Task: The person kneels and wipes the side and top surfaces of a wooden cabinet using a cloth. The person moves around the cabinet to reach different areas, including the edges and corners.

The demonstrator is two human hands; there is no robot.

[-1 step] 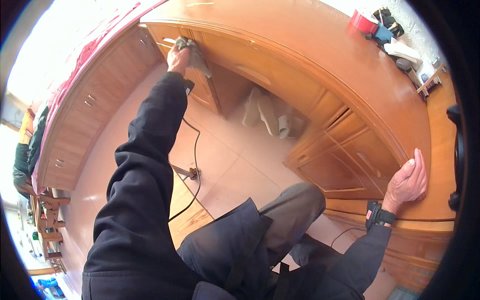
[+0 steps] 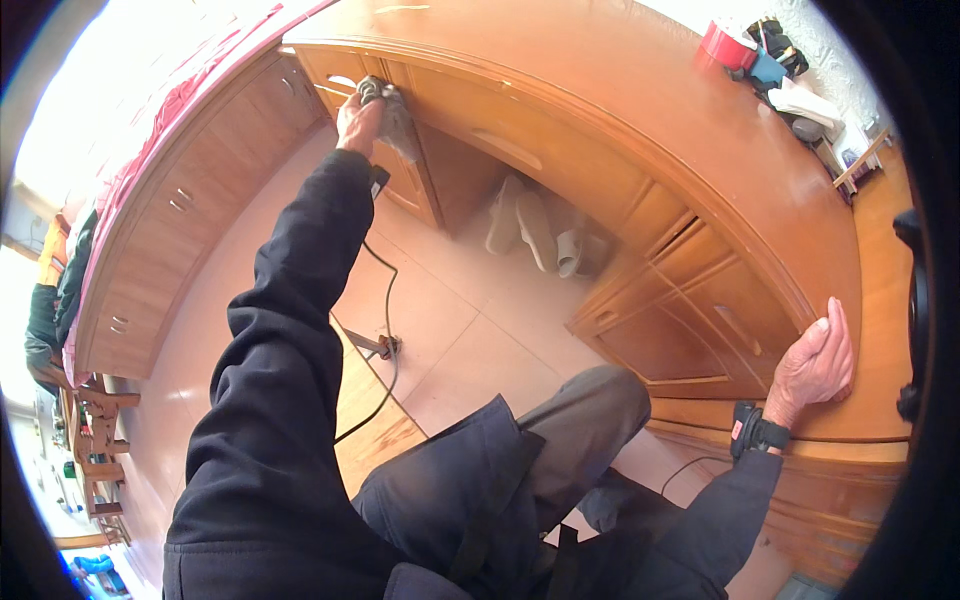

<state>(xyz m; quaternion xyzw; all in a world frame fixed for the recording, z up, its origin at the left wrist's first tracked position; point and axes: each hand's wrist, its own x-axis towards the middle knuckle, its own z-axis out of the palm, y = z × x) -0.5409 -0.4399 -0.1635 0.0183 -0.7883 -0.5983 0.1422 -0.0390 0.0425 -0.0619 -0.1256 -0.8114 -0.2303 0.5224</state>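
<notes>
My left hand (image 2: 359,124) reaches far forward, its fingers closed round a bunched grey cloth (image 2: 398,128). The cloth is against the front of the wooden desk (image 2: 580,100), by the drawer at its far left end, and part of it hangs down. My right hand (image 2: 815,362) rests at the desk's edge on the right, fingers stretched out and holding nothing. A black band with a small device (image 2: 748,434) is on the right wrist.
Light slippers (image 2: 528,225) lie on the tiled floor under the desk. A red round container (image 2: 727,45) and small items stand on the desktop at the far right. Wooden cabinets (image 2: 190,200) line the left. A wooden stool (image 2: 360,415) and dark cable (image 2: 390,300) are near my legs.
My left hand has shifted very slightly to the right and down, with the cloth in it. My right hand stays in place.
</notes>
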